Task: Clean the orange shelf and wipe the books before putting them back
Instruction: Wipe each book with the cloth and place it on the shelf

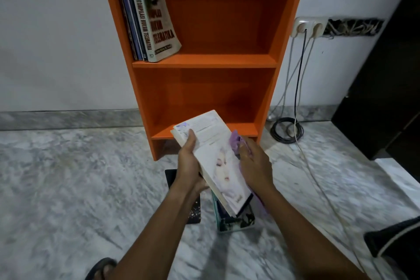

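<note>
Low before orange shelf, left hand clamps white paperback at left edge, tilted, so cover is free for wiping. Right hand clutches purple cloth against right edge. Several books stand on upper board; floor stack waits below.

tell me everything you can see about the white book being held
A thick closed paperback, the white book has a pale cover with a faint face on its lower half and small print above. It is held tilted, far end toward the orange shelf. The left hand grips its left edge, thumb on the cover; the right hand, holding a purple cloth, meets its right edge. Other books lie on the floor beneath it.
</note>
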`<state>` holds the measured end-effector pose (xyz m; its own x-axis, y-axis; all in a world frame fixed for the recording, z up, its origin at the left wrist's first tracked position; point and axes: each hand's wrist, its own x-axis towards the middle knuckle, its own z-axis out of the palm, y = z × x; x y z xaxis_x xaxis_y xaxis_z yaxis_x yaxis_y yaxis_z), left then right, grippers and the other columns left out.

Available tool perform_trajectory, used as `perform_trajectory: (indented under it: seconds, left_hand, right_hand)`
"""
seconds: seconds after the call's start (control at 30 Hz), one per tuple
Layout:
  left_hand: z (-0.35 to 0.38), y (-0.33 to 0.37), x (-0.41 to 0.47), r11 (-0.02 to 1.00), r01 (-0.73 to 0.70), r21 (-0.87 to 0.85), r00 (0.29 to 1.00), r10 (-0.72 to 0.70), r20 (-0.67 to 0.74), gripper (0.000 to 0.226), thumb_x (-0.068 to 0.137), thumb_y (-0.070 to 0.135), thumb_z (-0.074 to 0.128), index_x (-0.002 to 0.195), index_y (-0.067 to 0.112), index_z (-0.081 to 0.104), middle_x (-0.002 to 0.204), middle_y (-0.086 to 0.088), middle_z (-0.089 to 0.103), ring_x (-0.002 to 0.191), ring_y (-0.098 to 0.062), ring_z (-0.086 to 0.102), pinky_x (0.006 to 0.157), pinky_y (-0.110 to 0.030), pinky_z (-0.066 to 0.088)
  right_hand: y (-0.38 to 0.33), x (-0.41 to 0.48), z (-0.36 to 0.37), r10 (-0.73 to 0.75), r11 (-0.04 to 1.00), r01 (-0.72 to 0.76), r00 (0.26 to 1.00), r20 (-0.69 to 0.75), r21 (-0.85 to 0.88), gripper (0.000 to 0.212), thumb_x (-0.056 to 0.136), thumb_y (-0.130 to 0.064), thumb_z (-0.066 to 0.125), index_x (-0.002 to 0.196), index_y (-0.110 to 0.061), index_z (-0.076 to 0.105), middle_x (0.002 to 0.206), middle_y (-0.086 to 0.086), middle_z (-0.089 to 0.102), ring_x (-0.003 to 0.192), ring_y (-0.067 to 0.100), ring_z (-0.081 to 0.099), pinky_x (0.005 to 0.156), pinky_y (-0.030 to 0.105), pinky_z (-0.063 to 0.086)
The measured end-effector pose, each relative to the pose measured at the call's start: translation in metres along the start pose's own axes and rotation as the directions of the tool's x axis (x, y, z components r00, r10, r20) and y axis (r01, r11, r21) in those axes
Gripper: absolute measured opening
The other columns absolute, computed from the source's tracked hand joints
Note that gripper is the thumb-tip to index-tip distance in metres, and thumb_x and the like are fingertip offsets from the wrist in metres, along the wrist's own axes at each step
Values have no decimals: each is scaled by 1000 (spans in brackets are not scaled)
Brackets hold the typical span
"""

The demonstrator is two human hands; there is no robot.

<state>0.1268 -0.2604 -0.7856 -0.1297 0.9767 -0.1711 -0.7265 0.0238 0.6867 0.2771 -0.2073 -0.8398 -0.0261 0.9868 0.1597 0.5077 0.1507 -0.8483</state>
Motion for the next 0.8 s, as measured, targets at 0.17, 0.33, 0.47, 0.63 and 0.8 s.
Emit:
perform_trajectory:
  seconds: [0.17, 0.33, 0.47, 0.63, 0.8]
  left_hand:
    - [-16, 21, 10, 1000, -9, 7, 998, 8, 61, 47, 105, 45, 39, 129, 12, 62, 127, -13, 70, 115, -35, 67, 96, -54, 52]
    - [-8, 27, 5, 996, 82, -28, 987, -78, 139, 53, 105, 47, 35, 129, 11, 65, 133, -15, 66, 121, -38, 63, 94, -52, 56]
    - [7, 22, 5, 973, -41, 226, 999, 44, -10, 33, 105, 40, 45, 112, 21, 71, 114, -3, 76, 101, -23, 74, 82, -40, 61]
    - [17, -8, 9, 526, -62, 848, 783, 553, -285, 64, 87, 60, 65, 140, 32, 43, 130, 13, 54, 117, -15, 55, 97, -41, 47]
    - [51, -25, 8, 882, -84, 465, 989, 130, -66, 81, 68, 60, 82, 129, 31, 38, 126, -7, 61, 108, -24, 68, 91, -43, 59]
  right_hand:
    - [14, -10, -25, 257, 934, -264, 965, 61, 242, 35, 104, -37, 50, 112, -12, 72, 116, 11, 73, 110, 28, 66, 97, 44, 49]
    - [-1, -12, -58, 114, 721, -405, 870, 479, 563, 28, 97, -26, 60, 121, -12, 62, 113, -5, 77, 100, 7, 73, 88, 25, 58]
    - [-1, -7, -60, 24, 629, -464, 813, 581, 624, 63, 73, -13, 87, 130, -3, 62, 130, 18, 68, 115, 32, 69, 96, 44, 56]
    - [-18, -2, -34, 112, 805, -140, 990, 83, 577, 25, 82, -6, 81, 105, -14, 74, 104, 4, 78, 101, 25, 74, 91, 48, 58]
    - [-39, -15, -17, -403, 906, 421, 888, -223, 41, 19, 83, -13, 66, 85, -30, 58, 69, -18, 56, 60, 2, 53, 52, 17, 37]
